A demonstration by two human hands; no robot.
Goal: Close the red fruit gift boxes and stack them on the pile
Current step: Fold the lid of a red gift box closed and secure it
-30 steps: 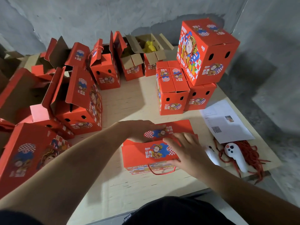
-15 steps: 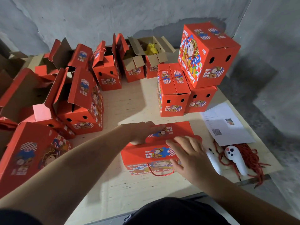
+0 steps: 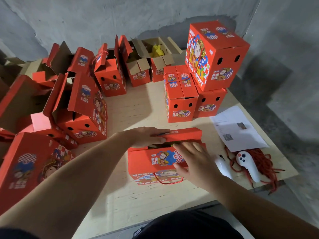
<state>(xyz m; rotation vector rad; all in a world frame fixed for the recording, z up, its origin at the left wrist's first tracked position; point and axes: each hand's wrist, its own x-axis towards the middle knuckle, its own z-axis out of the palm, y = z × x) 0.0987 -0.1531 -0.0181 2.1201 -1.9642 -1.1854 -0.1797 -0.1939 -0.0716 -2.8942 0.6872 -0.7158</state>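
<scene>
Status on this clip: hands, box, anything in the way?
Left hand grips far lid flap; right hand presses near flap of red cardboard fruit gift box. Lid gap open. White controller beside box, apart.

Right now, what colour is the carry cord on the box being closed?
Red, a twisted cord looped on the near face; head view.
</scene>
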